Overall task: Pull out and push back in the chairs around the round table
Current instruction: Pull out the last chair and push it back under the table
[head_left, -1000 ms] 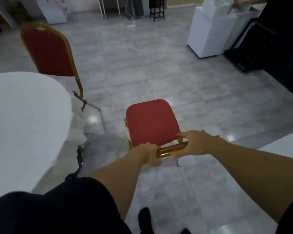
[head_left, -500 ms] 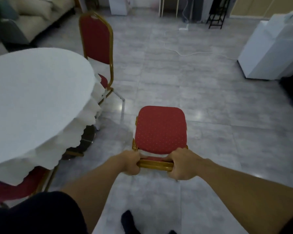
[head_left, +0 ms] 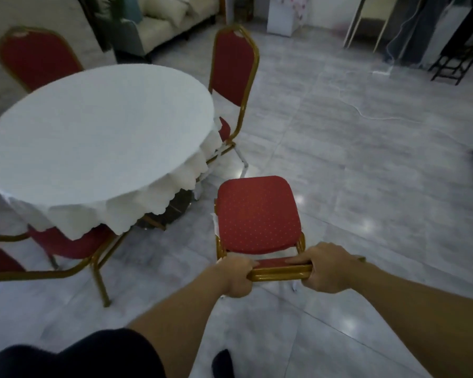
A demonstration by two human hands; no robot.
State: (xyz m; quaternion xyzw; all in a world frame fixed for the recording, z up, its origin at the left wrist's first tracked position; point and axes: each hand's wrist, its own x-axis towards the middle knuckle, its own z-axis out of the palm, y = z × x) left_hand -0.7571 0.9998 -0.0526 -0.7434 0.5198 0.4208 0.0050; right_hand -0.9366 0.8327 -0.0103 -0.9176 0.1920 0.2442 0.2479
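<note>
Both hands, left hand (head_left: 236, 275) and right hand (head_left: 327, 268), gripping the chair (head_left: 257, 214) back, lower middle, just right of the table (head_left: 93, 126).

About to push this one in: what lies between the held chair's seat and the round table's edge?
In the head view, only bare grey floor separates the held chair from the round table. Both the left hand and the right hand grip its backrest top.

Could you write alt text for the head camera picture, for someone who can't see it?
Both bare hands, left hand and right hand, grip the gold top rail of a red chair standing clear of a round table under a white cloth; three more red chairs are tucked around it.
</note>
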